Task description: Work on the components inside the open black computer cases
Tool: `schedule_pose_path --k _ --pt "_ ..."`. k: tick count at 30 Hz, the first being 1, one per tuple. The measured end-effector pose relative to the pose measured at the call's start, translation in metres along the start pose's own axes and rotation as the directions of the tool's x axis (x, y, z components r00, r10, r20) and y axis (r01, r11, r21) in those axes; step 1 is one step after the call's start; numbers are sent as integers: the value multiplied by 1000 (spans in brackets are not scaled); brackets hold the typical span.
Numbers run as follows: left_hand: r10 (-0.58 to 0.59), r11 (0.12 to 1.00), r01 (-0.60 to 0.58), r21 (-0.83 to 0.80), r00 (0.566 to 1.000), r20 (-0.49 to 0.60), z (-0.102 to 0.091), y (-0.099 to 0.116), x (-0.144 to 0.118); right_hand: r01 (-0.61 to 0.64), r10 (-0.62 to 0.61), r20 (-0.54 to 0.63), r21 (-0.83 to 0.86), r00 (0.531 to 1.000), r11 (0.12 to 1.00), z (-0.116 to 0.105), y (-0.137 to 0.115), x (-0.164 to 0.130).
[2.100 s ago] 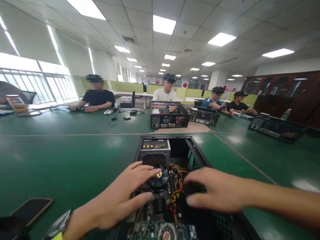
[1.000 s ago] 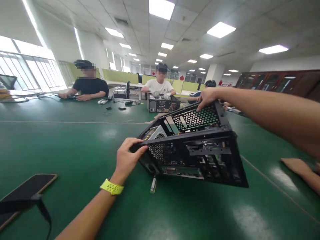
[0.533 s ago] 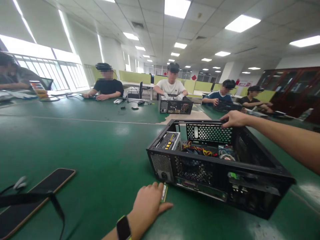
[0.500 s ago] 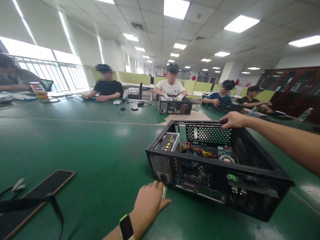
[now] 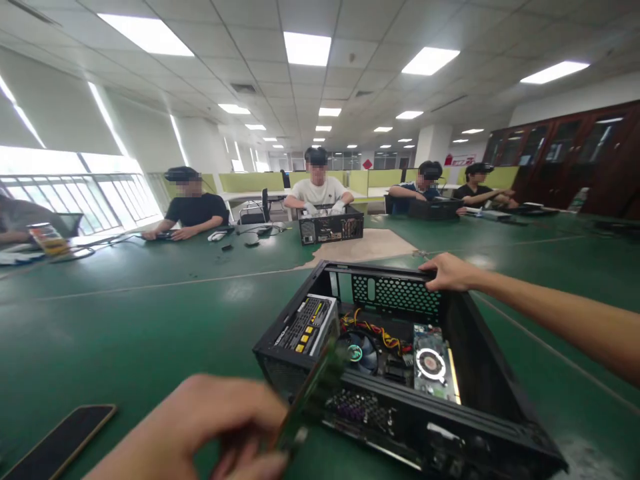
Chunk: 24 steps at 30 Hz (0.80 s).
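My left hand (image 5: 200,413) is closed on a slim green circuit board, seemingly a RAM stick (image 5: 313,393), blurred by motion. The board is held up over the near edge of a black computer case (image 5: 500,427), which has its top side off. Fingers of my right hand (image 5: 447,272) are wrapped over the case's far rim. Inside the case are a boxy power supply (image 5: 305,327), a fan (image 5: 361,352) with a round green label, red and yellow cables (image 5: 375,330), and a card with a silver round fan (image 5: 434,365).
A phone (image 5: 63,443) lies at the lower left of the green table (image 5: 150,333). Across the table, a co-worker in white gloves (image 5: 323,209) handles another computer case (image 5: 333,228). Several other people sit along the far side, with cables and small parts near them.
My left hand has lifted the green board from the tabletop to above the case's near edge. My right hand still grips the far rim. The view has tilted up and turned right.
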<state>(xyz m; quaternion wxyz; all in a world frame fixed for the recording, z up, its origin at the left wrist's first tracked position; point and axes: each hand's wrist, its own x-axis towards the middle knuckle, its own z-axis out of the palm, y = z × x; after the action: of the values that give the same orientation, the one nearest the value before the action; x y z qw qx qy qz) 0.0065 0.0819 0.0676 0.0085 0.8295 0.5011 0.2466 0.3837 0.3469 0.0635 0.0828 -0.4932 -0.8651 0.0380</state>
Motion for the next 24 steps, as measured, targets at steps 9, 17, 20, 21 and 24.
schedule_pose_path --k 9,17,20,21,24 --pt "-115 804 374 -462 861 496 75 4 204 104 -104 -10 13 995 995 24 -38 -13" --pt "-68 631 423 -650 865 497 87 -33 206 74 -119 44 560 992 825 45 -118 -18" --pt "-62 708 405 -579 852 519 75 -38 205 -18 -169 262 588 950 809 62 -125 -7" --pt "-41 764 378 -523 837 545 74 -39 204 19 -212 295 543 932 839 68 -126 -4" --pt "2 975 157 -160 709 706 84 -39 202 179 -331 352 399 876 899 83 -130 3"
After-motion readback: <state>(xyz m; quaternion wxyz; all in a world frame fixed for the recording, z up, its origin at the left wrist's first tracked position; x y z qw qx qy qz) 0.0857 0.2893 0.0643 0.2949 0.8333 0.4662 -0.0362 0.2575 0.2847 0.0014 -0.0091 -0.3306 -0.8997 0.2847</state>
